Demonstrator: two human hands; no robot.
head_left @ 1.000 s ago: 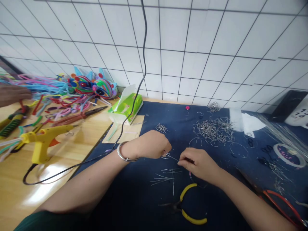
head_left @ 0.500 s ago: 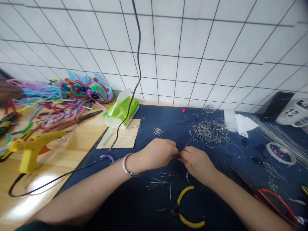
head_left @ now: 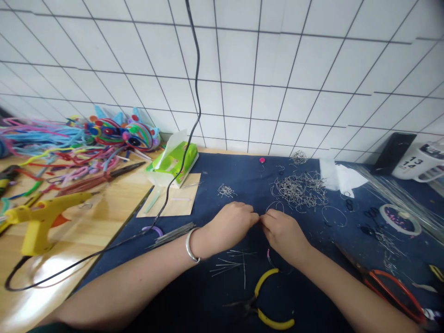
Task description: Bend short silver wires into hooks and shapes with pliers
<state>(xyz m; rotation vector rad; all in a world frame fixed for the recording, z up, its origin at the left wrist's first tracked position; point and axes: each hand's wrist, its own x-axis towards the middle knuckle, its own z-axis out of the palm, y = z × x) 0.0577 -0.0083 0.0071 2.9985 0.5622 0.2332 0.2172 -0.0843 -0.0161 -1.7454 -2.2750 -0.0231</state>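
Note:
Over the dark blue cloth (head_left: 229, 175) my left hand (head_left: 229, 227), with a silver bangle (head_left: 190, 246) on its wrist, and my right hand (head_left: 282, 232) meet fingertip to fingertip. Both are pinched closed around something thin that is too small to make out, probably a wire piece. Just below them lie several loose straight wire pins (head_left: 231, 263). Yellow-handled pliers (head_left: 265, 300) lie nearer to me. A heap of bent wire hooks (head_left: 300, 189) sits beyond the hands, and a small cluster of wire (head_left: 225, 190) lies to its left.
On the wooden table at left are a yellow glue gun (head_left: 41, 217) with its black cord (head_left: 166, 199), coloured pipe cleaners (head_left: 55, 143), a green tissue pack (head_left: 173, 162) and a tan card (head_left: 171, 201). Red-handled pliers (head_left: 391, 289), a tape ring (head_left: 400, 219) and a white mug (head_left: 419, 164) are at right.
My hands came together, from slightly apart with a wire between them to fingertips touching. The view shifted slightly, and another person's hand at the far left has left the frame.

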